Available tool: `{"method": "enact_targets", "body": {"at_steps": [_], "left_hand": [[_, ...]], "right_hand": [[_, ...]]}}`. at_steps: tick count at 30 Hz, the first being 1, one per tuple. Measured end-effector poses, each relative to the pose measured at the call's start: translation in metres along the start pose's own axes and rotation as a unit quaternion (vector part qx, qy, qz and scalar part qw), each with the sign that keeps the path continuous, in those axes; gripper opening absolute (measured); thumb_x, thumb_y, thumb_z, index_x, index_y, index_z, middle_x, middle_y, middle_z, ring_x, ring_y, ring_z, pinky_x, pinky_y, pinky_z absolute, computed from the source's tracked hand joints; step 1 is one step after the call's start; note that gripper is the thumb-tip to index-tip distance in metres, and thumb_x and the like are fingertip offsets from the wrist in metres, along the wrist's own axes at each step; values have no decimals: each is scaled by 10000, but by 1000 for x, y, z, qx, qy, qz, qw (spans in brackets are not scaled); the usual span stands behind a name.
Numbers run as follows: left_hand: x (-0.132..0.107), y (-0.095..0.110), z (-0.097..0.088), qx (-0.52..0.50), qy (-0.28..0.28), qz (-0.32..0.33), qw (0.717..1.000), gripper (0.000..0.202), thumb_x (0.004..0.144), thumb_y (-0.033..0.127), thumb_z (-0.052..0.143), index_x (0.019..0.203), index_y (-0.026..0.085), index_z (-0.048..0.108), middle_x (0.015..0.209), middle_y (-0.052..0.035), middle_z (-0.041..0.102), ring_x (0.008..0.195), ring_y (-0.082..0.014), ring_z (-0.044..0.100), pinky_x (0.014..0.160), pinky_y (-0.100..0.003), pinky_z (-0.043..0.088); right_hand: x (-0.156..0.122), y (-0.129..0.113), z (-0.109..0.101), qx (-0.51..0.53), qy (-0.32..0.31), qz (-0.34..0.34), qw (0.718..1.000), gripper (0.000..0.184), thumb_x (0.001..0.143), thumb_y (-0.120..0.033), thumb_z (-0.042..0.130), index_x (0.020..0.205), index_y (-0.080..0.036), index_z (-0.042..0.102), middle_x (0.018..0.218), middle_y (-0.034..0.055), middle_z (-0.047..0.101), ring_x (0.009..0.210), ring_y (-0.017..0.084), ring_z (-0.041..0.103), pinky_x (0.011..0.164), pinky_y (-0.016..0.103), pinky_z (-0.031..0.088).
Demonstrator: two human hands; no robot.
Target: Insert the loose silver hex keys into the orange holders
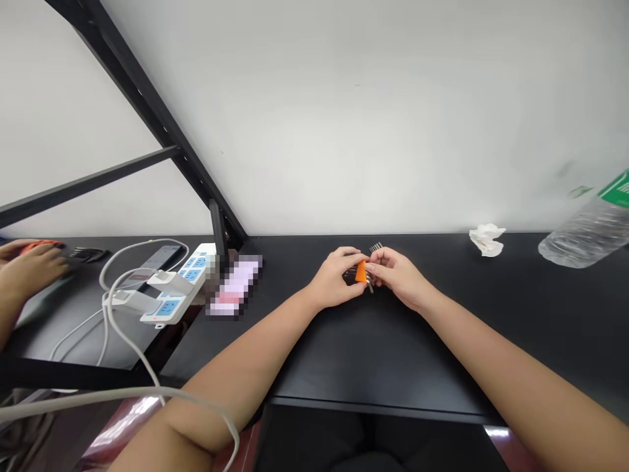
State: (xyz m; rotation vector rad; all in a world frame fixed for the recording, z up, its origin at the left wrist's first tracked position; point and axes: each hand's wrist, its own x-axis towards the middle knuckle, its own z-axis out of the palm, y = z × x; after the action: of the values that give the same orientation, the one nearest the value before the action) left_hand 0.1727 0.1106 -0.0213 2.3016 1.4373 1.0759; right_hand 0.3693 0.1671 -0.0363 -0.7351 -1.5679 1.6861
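Note:
My left hand (334, 278) is curved round a small orange holder (361, 271), thumb below and fingers above. Thin metal rods show beside the orange part, and it looks like a hex key set. My right hand (396, 275) pinches the same set from the other side, thumb and fingertips against the orange piece and the rods. Rod ends (376, 247) stick out above the fingers. Both hands are low over the black table (383, 354). My fingers hide much of the set.
Crumpled tissue (487, 239) and a clear plastic bottle (584, 233) are on the right. At left are a blurred-out phone (236, 285), a white power strip (184, 288) with cables, and a black metal frame (196, 177). Beyond it a co-worker's hand (37, 269) touches an orange-red object.

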Motion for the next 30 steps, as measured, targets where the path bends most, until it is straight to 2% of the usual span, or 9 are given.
{"method": "enact_targets", "body": {"at_steps": [2,4,7,9,11,13,21,25,30], "left_hand": [[1,2,0,14,-15,12,1000,479,724,185,744,1194,262,689,1233,-61,693,1302,-285,574,1127,-453,482],[2,1,-1,13,-20,15,1000,462,742,183,726,1195,261,675,1192,-48,715,1218,-261,624,1104,-441,495],[2,-4,-2,13,-17,-9,1000,474,766,189,689,1233,251,640,1148,-35,731,1025,-213,693,994,-389,550],[2,-8,-2,26,-14,-29,999,485,768,200,684,1249,241,629,1138,-35,736,997,-213,700,968,-383,555],[2,-10,-3,36,-10,-41,998,489,765,208,687,1250,233,628,1140,-38,739,1012,-222,702,977,-384,551],[3,-11,-3,38,-8,-42,998,490,758,204,685,1244,236,630,1138,-33,742,1017,-223,705,981,-378,552],[2,-13,-3,42,-5,-45,998,516,742,202,690,1254,236,629,1157,-40,738,1039,-235,704,994,-391,556],[2,-15,-2,49,-9,-42,998,530,749,206,689,1275,236,623,1174,-43,738,1046,-240,704,991,-397,555],[3,-15,-1,38,-47,-33,998,586,759,189,670,1335,243,575,1241,-42,721,1112,-235,695,1024,-396,550]], "right_hand": [[0,-1,1,7,-23,35,999,432,813,-528,781,918,-196,524,775,-15,642,624,98,555,590,228,449],[0,-4,-3,-28,-34,44,998,392,866,-536,711,910,-194,525,748,-11,629,630,111,568,588,233,439],[-1,-11,-21,-220,12,2,976,199,930,-389,607,951,-191,608,818,10,643,710,131,602,665,257,462],[-1,-13,-38,-423,49,-34,904,116,899,-240,593,977,-200,669,929,29,661,824,149,617,775,277,465],[0,-14,-52,-563,42,-21,825,168,889,-196,576,980,-212,717,996,48,652,877,166,616,802,283,454],[2,-13,-60,-613,29,-11,789,226,907,-188,549,1015,-230,744,1043,53,648,899,163,622,807,271,452],[4,-12,-52,-666,-2,-13,746,200,926,-189,523,849,-192,707,989,53,648,847,158,611,730,257,410],[0,-16,-39,-687,-7,7,727,111,868,-159,550,824,-170,652,969,76,644,809,165,602,675,260,380],[-5,-20,-21,-688,-16,25,725,68,841,-159,551,826,-168,617,991,85,644,743,155,578,630,265,365]]}}
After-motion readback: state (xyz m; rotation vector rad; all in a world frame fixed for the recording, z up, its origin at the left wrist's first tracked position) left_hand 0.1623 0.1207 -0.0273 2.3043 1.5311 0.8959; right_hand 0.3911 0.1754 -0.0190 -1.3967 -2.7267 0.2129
